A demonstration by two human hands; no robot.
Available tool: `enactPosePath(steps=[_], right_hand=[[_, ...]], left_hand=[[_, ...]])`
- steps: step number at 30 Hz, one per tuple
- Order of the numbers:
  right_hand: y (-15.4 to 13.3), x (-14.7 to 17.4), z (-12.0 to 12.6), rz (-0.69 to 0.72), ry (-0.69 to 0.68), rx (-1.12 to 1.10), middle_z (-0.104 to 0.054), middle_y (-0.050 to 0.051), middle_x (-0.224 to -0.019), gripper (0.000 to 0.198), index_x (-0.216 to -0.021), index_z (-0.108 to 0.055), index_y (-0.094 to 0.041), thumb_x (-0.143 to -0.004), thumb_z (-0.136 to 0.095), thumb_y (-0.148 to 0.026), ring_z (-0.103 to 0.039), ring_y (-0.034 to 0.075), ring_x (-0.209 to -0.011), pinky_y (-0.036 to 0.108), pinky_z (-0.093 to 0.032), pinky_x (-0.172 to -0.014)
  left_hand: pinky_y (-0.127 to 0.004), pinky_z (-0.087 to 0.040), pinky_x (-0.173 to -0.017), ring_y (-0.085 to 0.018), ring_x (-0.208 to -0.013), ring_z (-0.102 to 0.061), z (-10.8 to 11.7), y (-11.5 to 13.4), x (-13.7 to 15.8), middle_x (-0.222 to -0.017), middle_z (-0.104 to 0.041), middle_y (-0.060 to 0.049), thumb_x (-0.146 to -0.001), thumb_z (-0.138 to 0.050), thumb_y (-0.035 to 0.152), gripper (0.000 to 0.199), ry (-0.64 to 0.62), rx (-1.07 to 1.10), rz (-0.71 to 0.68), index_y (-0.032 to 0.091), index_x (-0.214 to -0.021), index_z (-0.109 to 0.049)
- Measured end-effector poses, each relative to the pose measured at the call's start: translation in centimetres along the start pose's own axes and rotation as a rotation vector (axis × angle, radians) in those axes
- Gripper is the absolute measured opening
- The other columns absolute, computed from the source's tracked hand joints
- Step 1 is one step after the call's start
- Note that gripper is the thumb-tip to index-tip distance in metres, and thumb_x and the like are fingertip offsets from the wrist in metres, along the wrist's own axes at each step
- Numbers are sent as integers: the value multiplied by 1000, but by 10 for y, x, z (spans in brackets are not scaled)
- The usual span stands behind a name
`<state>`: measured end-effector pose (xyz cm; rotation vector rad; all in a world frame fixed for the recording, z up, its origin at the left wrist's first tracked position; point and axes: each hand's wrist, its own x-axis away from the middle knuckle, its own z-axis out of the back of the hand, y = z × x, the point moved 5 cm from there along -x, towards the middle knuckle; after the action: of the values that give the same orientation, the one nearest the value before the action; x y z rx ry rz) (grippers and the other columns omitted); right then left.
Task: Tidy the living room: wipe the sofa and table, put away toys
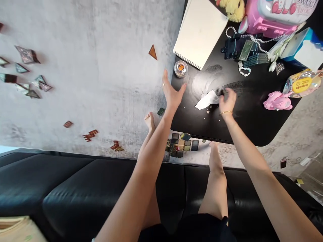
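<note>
My left hand (173, 94) hovers by the left edge of the black table, thumb and fingers spread wide, holding nothing. Just beyond it stands a small clear round container (181, 69) with something orange inside. Over the tabletop is my right hand (227, 102), wearing a thin gold bracelet; its fingers are loosely bent and apart, with nothing visible between them. Close to its thumb lies a torn white piece of paper (207, 100), its right end greyish and blurred. Small pale crumbs (208, 112) are scattered around the paper, and dull smears mark the tabletop (248, 124).
A spiral notebook (202, 32), pink toy case (275, 20), bead string, pink pig figure (277, 101) and snack bag (301, 84) crowd the table's far and right sides. Tiles lie on the floor, including an orange triangle (152, 52). Behind is a black sofa (101, 181).
</note>
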<state>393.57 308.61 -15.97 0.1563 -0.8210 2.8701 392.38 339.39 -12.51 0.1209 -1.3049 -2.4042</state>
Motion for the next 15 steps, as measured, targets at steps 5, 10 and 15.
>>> enactPosePath(steps=[5, 10, 15], right_hand=[[-33, 58, -48, 233, -314, 161, -39, 13, -160, 50, -145, -53, -20, -96, -51, -31, -21, 35, -154, 66, -21, -121], [-53, 38, -64, 263, -255, -70, -45, 6, -157, 52, -147, -51, -23, -101, -28, -17, -31, 20, -152, 49, -26, -127], [-153, -11, -120, 457, -306, -103, -39, 0, -161, 50, -148, -50, -28, -101, -40, -14, -21, 22, -155, 51, -21, -128]], left_hand=[[-53, -28, -123, -35, -143, -43, -33, -5, -69, -146, -52, -10, -63, -91, 48, 86, -81, 229, -65, 26, -134, -47], [-47, -44, -114, -30, -129, -57, 10, -12, -50, -136, -59, -9, -75, -83, 48, 69, -62, 145, -94, 27, -132, -50], [-46, -44, -114, -30, -134, -52, 75, -27, 14, -137, -57, -11, -80, -78, 42, 66, 62, -17, -40, 23, -136, -49]])
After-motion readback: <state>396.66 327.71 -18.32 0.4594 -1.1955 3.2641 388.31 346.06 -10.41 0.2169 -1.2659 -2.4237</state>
